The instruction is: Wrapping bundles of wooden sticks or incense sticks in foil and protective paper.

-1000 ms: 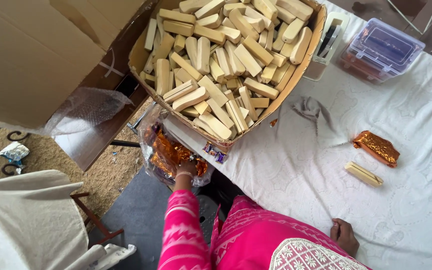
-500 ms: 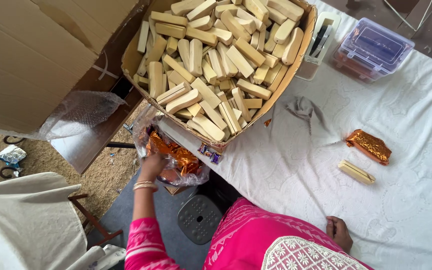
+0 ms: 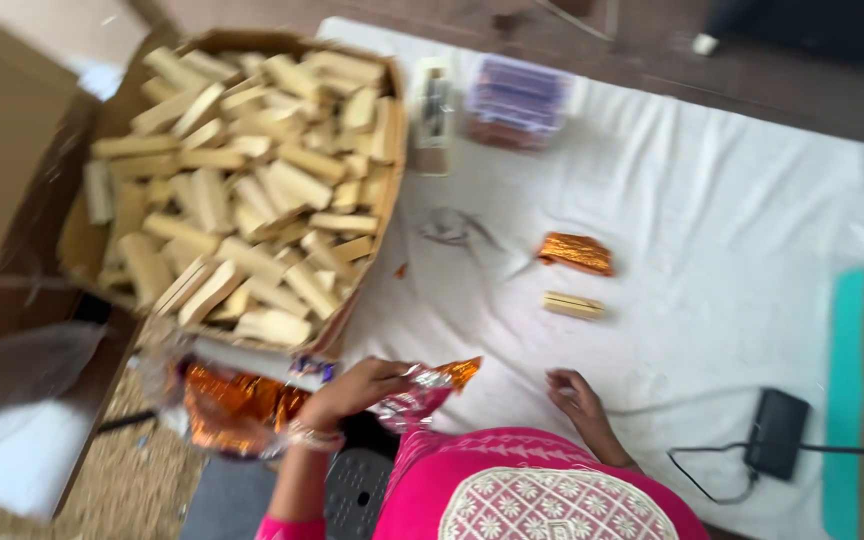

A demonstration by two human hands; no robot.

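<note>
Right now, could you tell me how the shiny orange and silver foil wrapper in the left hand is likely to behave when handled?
The shiny orange and silver foil wrapper looks thin and creased, so it is probably floppy and very light. It bends where the left hand pinches it, so it likely crumples easily. Its glossy surface may be a little slippery against the white cloth-covered table.

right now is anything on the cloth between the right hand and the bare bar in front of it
Nothing visible. The right hand rests open on the white cloth, and only bare cloth lies between it and the bar. The orange packet lies beyond the bar. The left hand holds a wrapper.
</note>
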